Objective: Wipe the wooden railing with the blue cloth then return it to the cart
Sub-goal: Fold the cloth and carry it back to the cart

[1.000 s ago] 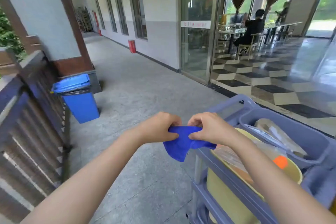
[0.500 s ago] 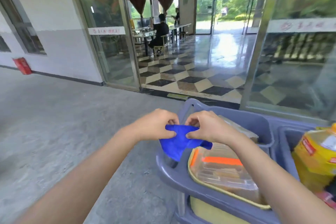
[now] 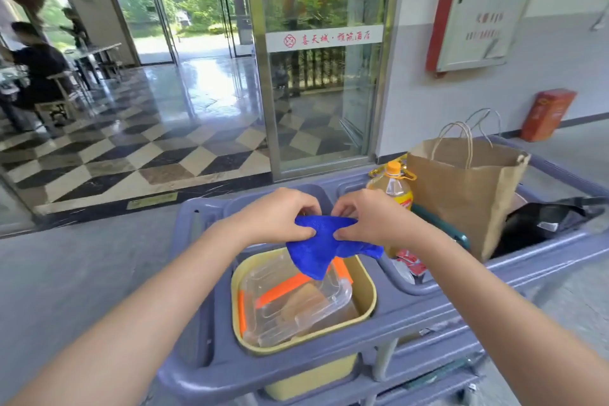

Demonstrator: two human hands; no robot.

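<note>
Both hands pinch the blue cloth, which is bunched and hangs over the grey-blue cart. My left hand grips its left side and my right hand grips its right side. A drooping corner of the cloth hangs just above a clear plastic box with orange clips, which lies in a yellow bin set in the cart's top. The wooden railing is out of view.
On the cart's right side stand a brown paper bag, a yellow oil bottle and a black bag. Glass doors and a tiled hall lie ahead. A person sits at a table far left. A red box stands by the wall.
My view has swung right, from the railing and blue bin to the cart. Both hands kept hold of the cloth, which now hangs over the yellow bin.
</note>
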